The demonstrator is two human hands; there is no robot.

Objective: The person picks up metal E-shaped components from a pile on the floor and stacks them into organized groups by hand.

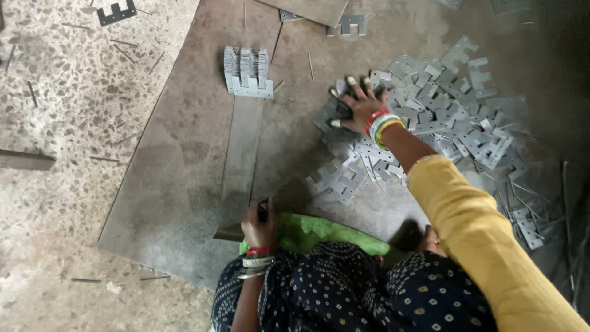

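Two hands [258, 224], one plate pile [430, 117]

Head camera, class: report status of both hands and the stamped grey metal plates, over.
Right hand spread flat on loose pile of stamped grey metal plates. Left hand gripping near end of long flat metal strip. Neat plate stack at strip's far end.

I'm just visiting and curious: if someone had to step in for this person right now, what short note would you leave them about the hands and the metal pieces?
Right hand: spread flat on the loose pile of stamped metal plates, fingers on a plate at its left edge; not gripping.
Left hand: closed on the near end of the long metal strip.
Done: one neat stack of plates stands at the strip's far end.
Left: most plates lie loose and unsorted on the steel sheet; a few strays lie farther off.
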